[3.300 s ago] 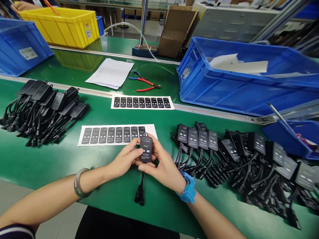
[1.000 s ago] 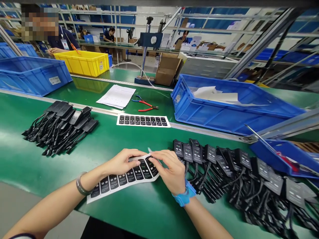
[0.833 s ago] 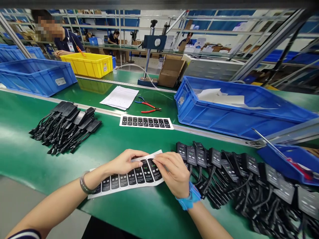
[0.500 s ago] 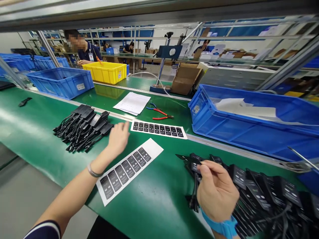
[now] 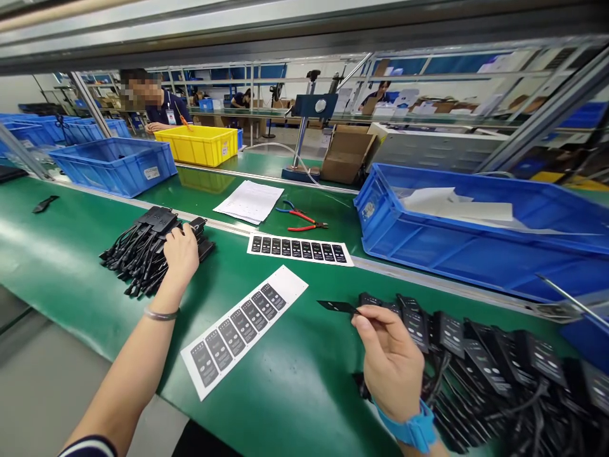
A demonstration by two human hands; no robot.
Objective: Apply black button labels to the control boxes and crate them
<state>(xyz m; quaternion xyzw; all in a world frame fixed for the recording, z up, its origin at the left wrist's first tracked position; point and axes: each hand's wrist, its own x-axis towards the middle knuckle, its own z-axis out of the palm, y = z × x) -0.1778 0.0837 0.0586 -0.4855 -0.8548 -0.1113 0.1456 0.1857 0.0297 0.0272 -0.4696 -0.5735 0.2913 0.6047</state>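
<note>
Black and thin, one loose label (image 5: 337,306) is pinched by one end between the thumb and fingers of the right hand (image 5: 392,358). It appears raised above the green table (image 5: 280,387), off its backing and not yet on a case.

Nearest item: the near sheet (image 5: 292,283), lying at a slant between the two hands. Seven labels are left on it; the end farther from the person is bare white, so removal from this sheet has evidently begun. Beyond it, the far sheet (image 5: 301,249) carries nine labels and looks unused.

Left side: the left hand (image 5: 181,251) is at the pile of unmarked units (image 5: 157,219), fingers curled over the cases. From where I stand, I cannot tell whether it grips one. The case faces that show here are plain, so I judge this pile as work left.

Right side: the labelled units (image 5: 450,333) are grouped with their cables toward the person. Several show printed faces; I judge these as done. Overlap prevents a count, but overall progress appears to be midway.

Outer area: cutting pliers (image 5: 304,228) and a paper stack (image 5: 248,202) lie behind the far sheet. A large blue bin (image 5: 419,236) holding white paper stands to the right; a yellow bin (image 5: 200,146) stands at the back, near a co-worker (image 5: 159,111).
</note>
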